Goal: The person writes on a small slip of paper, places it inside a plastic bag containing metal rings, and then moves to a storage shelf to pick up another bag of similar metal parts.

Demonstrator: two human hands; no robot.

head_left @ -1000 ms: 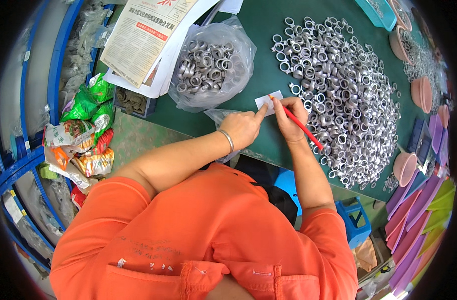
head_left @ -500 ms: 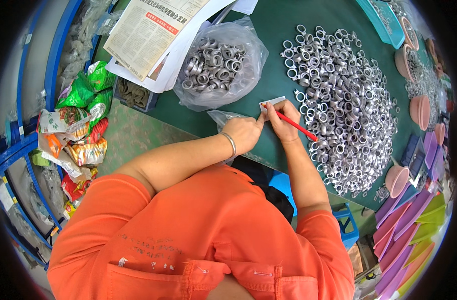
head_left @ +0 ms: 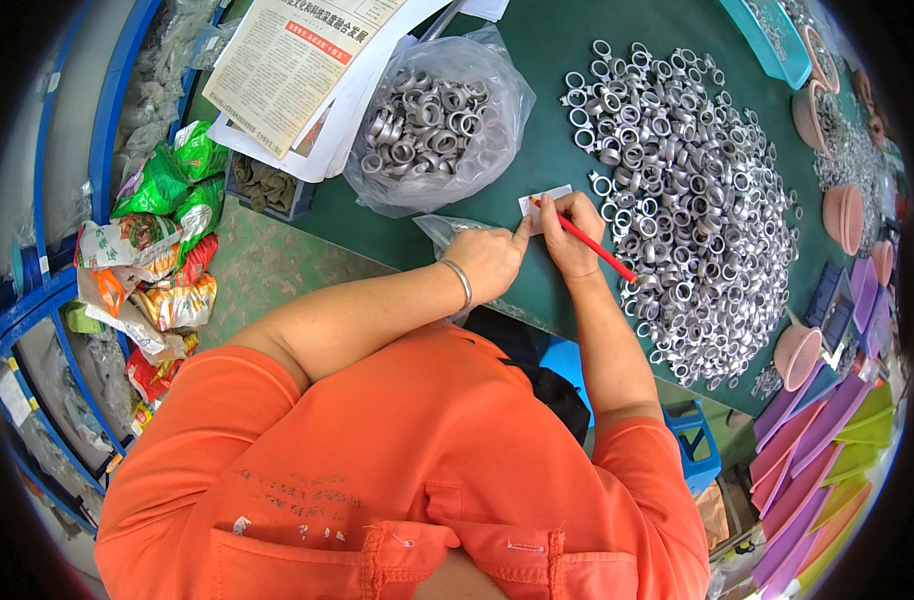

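A small white paper slip [head_left: 555, 193] lies on the green table [head_left: 537, 90], just beyond my hands. My right hand [head_left: 574, 235] is closed around a red pen [head_left: 599, 250], its tip at the slip. The index finger of my left hand [head_left: 485, 262] reaches to the slip's near edge and presses there; its other fingers are curled, partly hidden. Beside that hand lies a clear plastic bag [head_left: 439, 230]. Right of my hands spreads a big heap of grey metal rings [head_left: 692, 215]. More such rings [head_left: 427, 120] fill an open clear bag [head_left: 507, 155] beyond my left hand.
A newspaper [head_left: 287, 75] on white sheets lies at the far left, above a grey box [head_left: 295, 200]. Along the right stand pink bowls [head_left: 797, 357], a turquoise basket [head_left: 767, 45] and colourful bins [head_left: 777, 475]. A blue stool [head_left: 695, 450] is below. Bright packages [head_left: 157, 230] lie left.
Both hands stay at the slip, with a slight shift of the right hand and pen. The slip shows a little more now. The whole view has shifted slightly.
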